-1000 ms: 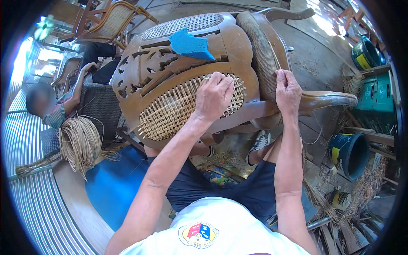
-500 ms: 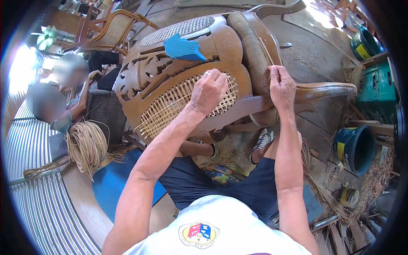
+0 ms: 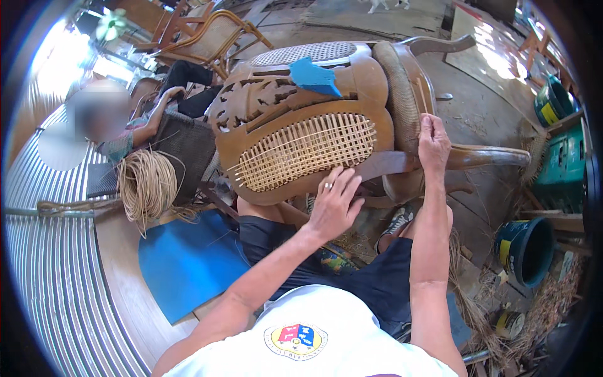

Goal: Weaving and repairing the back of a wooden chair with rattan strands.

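Note:
A wooden chair (image 3: 394,164) lies tipped over in front of me, with carved openwork beside an oval panel of pale woven cane (image 3: 306,151). My left hand (image 3: 335,200) rests at the frame's edge just below that panel, fingers apart and holding nothing. At the right, by the padded woven seat band (image 3: 402,88), my right hand (image 3: 432,143) pinches a thin cane strip (image 3: 421,94) that points upward. A blue scrap of sheet (image 3: 315,76) lies on the carved frame, above the panel.
A co-worker (image 3: 147,129) sits at left behind a cane coil (image 3: 146,185). Behind are rattan chairs (image 3: 213,43) and a cat (image 3: 380,5). A blue mat (image 3: 182,264) lies lower left; buckets (image 3: 522,251), a green crate (image 3: 559,168) and loose fibres (image 3: 546,314) are at right.
My left hand has come down off the cane panel to the frame's lower edge, its fingers loosened. My right hand still pinches the strip, now slightly lower in view as the camera has shifted.

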`<state>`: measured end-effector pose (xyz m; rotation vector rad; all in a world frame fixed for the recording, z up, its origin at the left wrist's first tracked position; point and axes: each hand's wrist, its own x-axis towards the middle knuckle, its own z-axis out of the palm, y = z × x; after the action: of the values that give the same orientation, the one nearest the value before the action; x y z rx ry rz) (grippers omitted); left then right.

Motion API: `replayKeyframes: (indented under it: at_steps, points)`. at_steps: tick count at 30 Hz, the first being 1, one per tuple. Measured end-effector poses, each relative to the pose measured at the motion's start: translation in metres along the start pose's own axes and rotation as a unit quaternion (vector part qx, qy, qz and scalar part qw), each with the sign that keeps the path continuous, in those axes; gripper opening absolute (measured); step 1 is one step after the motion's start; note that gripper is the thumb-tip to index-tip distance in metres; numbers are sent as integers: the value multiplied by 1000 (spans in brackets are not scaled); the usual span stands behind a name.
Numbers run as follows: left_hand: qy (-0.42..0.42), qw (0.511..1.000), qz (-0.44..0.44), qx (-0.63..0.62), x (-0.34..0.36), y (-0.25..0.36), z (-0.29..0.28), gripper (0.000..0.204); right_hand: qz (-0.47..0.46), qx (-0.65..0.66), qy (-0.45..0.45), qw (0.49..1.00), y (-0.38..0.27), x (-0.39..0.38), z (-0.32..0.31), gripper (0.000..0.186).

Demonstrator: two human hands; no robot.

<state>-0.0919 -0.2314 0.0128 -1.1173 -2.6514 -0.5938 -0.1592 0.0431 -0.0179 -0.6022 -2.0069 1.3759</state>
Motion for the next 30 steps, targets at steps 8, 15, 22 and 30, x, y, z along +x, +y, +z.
replayKeyframes:
  at_steps: [8, 15, 22, 30]
  points:
    - [35, 994, -91, 43, -20, -40, -29, 61, -97, -92, 57, 989, 7, -6, 12, 22]
    - [52, 995, -84, -3, -4, -42, -22, 59, -223, -235, 140, 936, 22, -7, 16, 20]
    - [113, 992, -31, -55, 49, -53, -8, 57, -185, -257, 132, 939, 8, -10, 21, 22]
    - [94, 996, 7, -1, 87, -60, 28, 67, 30, -395, 137, 908, -5, 5, 37, 35]
